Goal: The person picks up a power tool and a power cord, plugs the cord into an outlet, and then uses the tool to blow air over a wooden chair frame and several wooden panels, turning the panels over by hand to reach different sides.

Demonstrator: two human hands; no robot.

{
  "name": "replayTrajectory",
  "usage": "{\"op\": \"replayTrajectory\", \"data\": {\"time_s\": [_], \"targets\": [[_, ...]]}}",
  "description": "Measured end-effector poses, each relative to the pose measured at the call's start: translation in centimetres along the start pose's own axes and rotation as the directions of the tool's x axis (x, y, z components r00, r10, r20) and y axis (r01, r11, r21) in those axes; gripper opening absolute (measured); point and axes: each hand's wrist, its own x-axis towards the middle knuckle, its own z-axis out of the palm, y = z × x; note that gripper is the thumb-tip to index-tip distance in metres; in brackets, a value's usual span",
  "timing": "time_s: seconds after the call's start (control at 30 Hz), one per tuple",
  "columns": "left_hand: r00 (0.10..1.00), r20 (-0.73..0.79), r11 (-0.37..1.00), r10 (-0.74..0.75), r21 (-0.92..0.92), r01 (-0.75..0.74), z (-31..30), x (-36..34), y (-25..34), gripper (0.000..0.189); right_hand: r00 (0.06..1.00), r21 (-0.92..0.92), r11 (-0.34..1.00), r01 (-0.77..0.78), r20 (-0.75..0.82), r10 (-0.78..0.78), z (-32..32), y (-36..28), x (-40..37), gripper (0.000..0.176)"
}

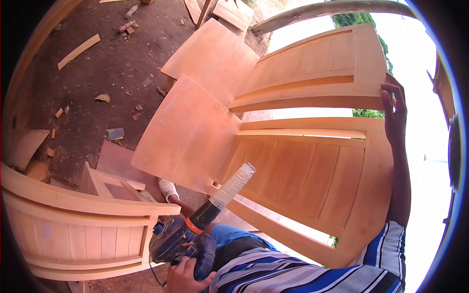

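Note:
The view lies on its side, with the ground to the left and the sky to the right. My right hand grips the handle of a dark blue blower. A black nozzle with an orange ring carries a pale, tape-wrapped tube, which points toward a near wooden chair. My left hand is curled at the top rail of a farther wooden chair. Both chairs have slatted panel backs and broad flat seats. My left forearm passes along the near chair's top edge.
Another slatted wooden piece stands close beside the blower. Wood scraps and offcuts litter the dirt ground. A foot in a light shoe shows below the near seat. A wooden pole crosses behind the chairs.

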Motion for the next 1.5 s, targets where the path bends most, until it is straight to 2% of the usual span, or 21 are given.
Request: {"op": "replayTrajectory", "data": {"time_s": [0.07,0.13,0.27,0.37,0.53,0.63,0.73,0.8,0.93,1.0,1.1,1.13,1.33,1.5], "targets": [[1.0,0.016,1.0,0.019,-0.004,-0.019,-0.2,0.0,-0.2,0.053,0.997,0.016,0.997,-0.073,-0.012,0.073,-0.2,0.3,0.9,0.026],[0.998,0.01,0.998,0.056,-0.011,-0.055,-0.1,0.0,-0.5,0.053,0.996,0.068,0.994,-0.084,-0.03,0.086,-0.4,0.2,1.3,0.025],[1.0,0.021,1.0,0.017,0.022,-0.018,0.4,0.2,-0.4,0.053,0.981,0.198,0.966,-0.169,-0.056,0.183,-0.7,-0.6,1.1,0.022],[0.999,-0.02,0.996,0.031,0.089,-0.029,0.6,0.5,-0.8,0.054,0.991,0.023,0.992,-0.126,-0.046,0.127,-1.0,-0.5,1.0,0.022],[0.998,-0.05,0.988,0.026,0.152,-0.018,-0.4,1.2,-1.4,0.053,0.995,0.039,0.995,-0.087,-0.049,0.089,-0.5,0.3,0.9,0.021],[0.996,0.024,0.99,-0.081,0.117,0.078,-1.0,1.7,-1.1,0.049,0.994,0.069,0.994,-0.09,-0.057,0.094,-0.1,0.8,0.7,0.022],[0.998,0.025,0.998,-0.056,-0.029,0.057,-1.7,1.8,-1.7,0.054,0.993,0.08,0.992,-0.101,-0.047,0.104,-0.3,0.4,0.8,0.023],[0.999,0.048,0.998,-0.015,-0.059,0.018,-1.6,2.1,-1.8,0.054,0.993,0.077,0.991,-0.108,-0.038,0.111,-0.4,-0.1,0.9,0.023],[0.998,0.043,0.993,0.042,-0.11,-0.037,-0.8,3.1,-1.3,0.054,0.993,0.044,0.993,-0.11,-0.032,0.111,-0.4,-0.3,0.8,0.023],[0.998,0.059,0.995,0.027,-0.098,-0.021,-0.5,3.7,-1.3,0.055,0.993,-0.017,0.993,-0.119,-0.011,0.119,-0.5,0.4,0.7,0.024],[0.995,0.104,0.995,-0.001,-0.102,0.012,-0.5,4.6,-1.6,0.056,0.992,0.0,0.992,-0.128,0.014,0.128,-0.4,0.6,0.6,0.026],[0.992,0.123,0.994,-0.01,-0.107,0.023,-0.6,4.9,-1.8,0.056,0.992,0.024,0.992,-0.126,0.01,0.125,-0.1,-0.1,0.7,0.035],[0.983,0.182,0.992,0.002,-0.127,0.022,-0.3,6.4,-1.7,0.06,1.0,-0.14,0.99,0.02,0.021,-0.017,-0.1,-0.8,1.0,0.04],[0.985,0.163,0.988,0.057,-0.153,-0.032,0.5,7.6,-1.7,0.063,0.998,-0.165,0.985,0.054,0.038,-0.048,0.0,-0.5,1.0,0.038]]}}
